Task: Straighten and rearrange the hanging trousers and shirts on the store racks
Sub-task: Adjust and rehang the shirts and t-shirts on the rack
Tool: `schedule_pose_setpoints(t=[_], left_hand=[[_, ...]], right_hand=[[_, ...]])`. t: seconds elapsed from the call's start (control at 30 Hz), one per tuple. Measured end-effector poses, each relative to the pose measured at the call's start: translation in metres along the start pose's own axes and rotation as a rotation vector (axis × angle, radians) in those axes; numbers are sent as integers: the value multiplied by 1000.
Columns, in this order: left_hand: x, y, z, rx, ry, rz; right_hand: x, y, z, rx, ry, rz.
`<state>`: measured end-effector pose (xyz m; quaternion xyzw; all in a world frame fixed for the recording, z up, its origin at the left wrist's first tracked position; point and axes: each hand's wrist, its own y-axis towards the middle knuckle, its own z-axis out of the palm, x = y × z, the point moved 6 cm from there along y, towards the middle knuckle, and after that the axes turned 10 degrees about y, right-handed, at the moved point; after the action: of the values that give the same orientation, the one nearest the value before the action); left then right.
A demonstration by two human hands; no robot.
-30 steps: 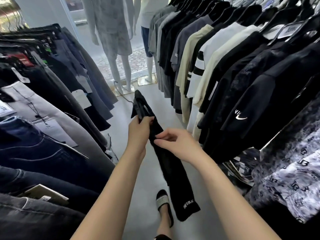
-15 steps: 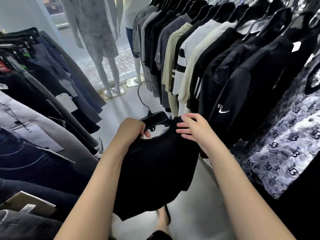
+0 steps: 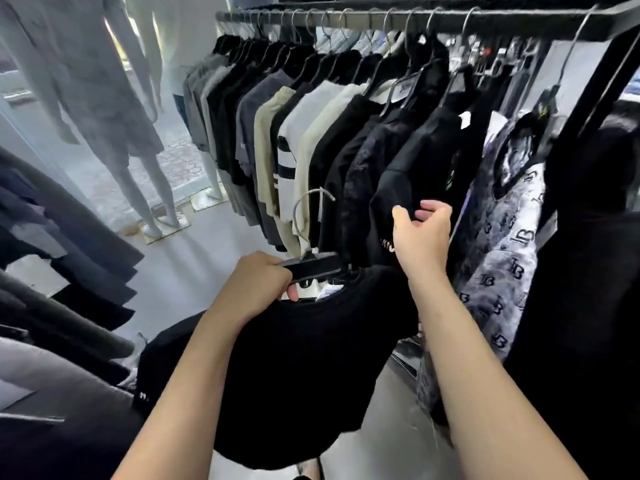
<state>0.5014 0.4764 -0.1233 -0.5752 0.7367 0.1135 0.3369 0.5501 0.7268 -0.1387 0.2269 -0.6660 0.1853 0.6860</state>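
Gripping a black hanger (image 3: 313, 266), the left hand (image 3: 258, 287) holds a black shirt (image 3: 294, 368) low beside the rack (image 3: 415, 20). Its hem runs out of view. The right hand (image 3: 420, 239) pinches a hanging black sleeve (image 3: 391, 199), fingertips buried in fabric.

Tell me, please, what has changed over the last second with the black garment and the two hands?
The right hand let go of the black garment and now grips a hanging black shirt on the rack. The garment went from a narrow hanging strip to spread flat. The left hand still holds it at the hanger.
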Motion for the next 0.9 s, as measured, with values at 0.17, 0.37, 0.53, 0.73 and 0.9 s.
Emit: schedule_pose_setpoints(t=[0.17,0.37,0.53,0.73,0.9], left_hand=[[-50,26,28,111,33,131],[-115,64,52,213,15,339],[-173,92,57,271,-112,494],[-260,114,53,206,-150,759],[-315,139,49,161,-143,875]], right_hand=[[26,19,27,453,-136,140],[47,35,12,415,-182,105],[64,63,-21,174,-134,-22],[92,89,-21,105,-119,-79],[126,110,-33,28,-145,-143]])
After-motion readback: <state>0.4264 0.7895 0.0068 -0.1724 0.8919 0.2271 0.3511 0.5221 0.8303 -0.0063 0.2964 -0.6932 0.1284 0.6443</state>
